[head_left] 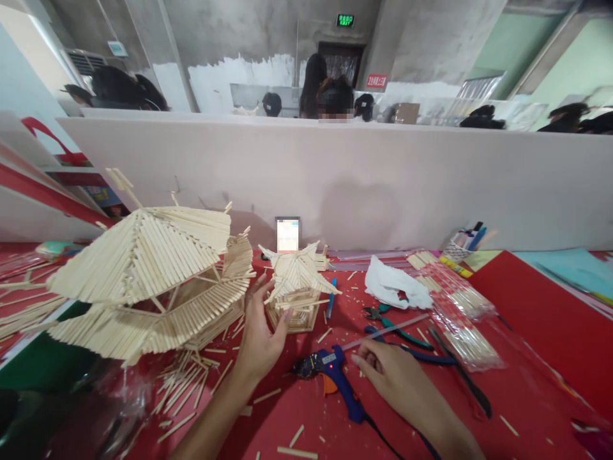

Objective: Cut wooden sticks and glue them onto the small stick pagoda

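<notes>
My left hand [261,335] grips the small stick-built pavilion model [297,275] from its left side, the thumb in front of its base and the fingers behind. The model stands upright on the red tabletop. My right hand [390,377] has its fingers curled in beside a blue glue gun [335,370]; what they hold, if anything, is hidden. The glue gun lies on its side with its red light lit. A clear glue stick [402,327] comes out of its back and passes just above my right fingers.
A larger two-tiered stick roof model [158,268] stands at left, above loose sticks [186,383]. Cutting pliers [397,326], tweezers [462,374], white tissue [395,284] and bagged sticks [460,313] lie at right. A lit phone [288,234] leans against the white partition [230,153]. People sit beyond.
</notes>
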The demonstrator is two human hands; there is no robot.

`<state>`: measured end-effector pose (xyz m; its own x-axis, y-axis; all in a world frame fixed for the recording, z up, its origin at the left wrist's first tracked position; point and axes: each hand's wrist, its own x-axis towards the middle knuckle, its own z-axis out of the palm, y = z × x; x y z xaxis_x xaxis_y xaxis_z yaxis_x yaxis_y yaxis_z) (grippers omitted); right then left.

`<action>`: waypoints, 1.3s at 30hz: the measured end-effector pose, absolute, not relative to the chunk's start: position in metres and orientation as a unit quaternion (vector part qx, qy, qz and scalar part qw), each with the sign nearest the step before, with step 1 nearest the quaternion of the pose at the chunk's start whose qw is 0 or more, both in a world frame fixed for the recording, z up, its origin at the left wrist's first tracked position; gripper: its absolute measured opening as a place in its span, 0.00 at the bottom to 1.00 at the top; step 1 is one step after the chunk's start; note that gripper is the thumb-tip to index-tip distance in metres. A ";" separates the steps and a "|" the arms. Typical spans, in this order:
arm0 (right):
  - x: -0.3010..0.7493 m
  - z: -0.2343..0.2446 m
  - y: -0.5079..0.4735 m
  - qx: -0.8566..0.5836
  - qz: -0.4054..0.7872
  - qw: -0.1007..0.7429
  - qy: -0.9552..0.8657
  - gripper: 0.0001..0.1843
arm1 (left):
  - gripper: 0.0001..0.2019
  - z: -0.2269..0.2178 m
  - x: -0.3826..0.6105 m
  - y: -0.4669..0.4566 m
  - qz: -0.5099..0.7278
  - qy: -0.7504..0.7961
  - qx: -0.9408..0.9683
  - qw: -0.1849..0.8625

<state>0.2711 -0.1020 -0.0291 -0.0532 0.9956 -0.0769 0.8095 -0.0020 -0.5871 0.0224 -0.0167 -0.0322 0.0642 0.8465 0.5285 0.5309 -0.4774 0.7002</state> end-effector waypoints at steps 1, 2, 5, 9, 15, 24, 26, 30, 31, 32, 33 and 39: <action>0.273 -0.031 -0.103 -0.671 0.237 0.178 -0.679 0.13 | 0.24 -0.032 0.023 -0.016 0.482 0.483 0.713 0.161; 0.276 -0.032 -0.104 -0.682 0.220 0.172 -0.677 0.13 | 0.24 -0.032 0.023 -0.016 0.481 0.482 0.714 0.160; 0.284 -0.028 -0.107 -0.713 0.171 0.151 -0.663 0.14 | 0.24 -0.033 0.023 -0.014 0.483 0.478 0.718 0.150; 0.275 -0.017 -0.115 -0.703 0.223 0.120 -0.664 0.16 | 0.24 -0.034 0.022 -0.012 0.485 0.476 0.721 0.139; 0.266 -0.008 -0.113 -0.728 0.223 0.085 -0.643 0.15 | 0.24 -0.033 0.023 -0.011 0.490 0.471 0.723 0.123; 0.309 -0.022 -0.123 -0.780 0.107 0.048 -0.615 0.09 | 0.24 -0.031 0.024 -0.009 0.489 0.471 0.726 0.112; 0.305 -0.028 -0.117 -0.752 0.107 0.104 -0.642 0.09 | 0.24 -0.031 0.024 -0.009 0.493 0.469 0.725 0.107; 0.289 -0.031 -0.082 -0.706 0.099 0.137 -0.688 0.12 | 0.23 -0.031 0.025 -0.007 0.497 0.460 0.729 0.095; 0.284 -0.031 -0.070 -0.696 0.101 0.132 -0.699 0.14 | 0.23 -0.032 0.025 -0.006 0.497 0.459 0.730 0.093; 0.280 -0.030 -0.058 -0.690 0.103 0.130 -0.705 0.15 | 0.24 -0.032 0.024 -0.006 0.497 0.458 0.732 0.090; 0.275 -0.030 -0.046 -0.684 0.106 0.128 -0.711 0.17 | 0.23 -0.032 0.024 -0.006 0.497 0.457 0.732 0.088; 0.243 -0.038 0.012 -0.695 0.115 0.080 -0.706 0.19 | 0.24 -0.033 0.024 -0.007 0.497 0.452 0.735 0.091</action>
<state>0.2429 0.0124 -0.0383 -0.0221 0.9987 -0.0464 0.9618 0.0086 -0.2736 0.0235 -0.0066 -0.0331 0.0958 0.7548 0.6490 0.5746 -0.5743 0.5831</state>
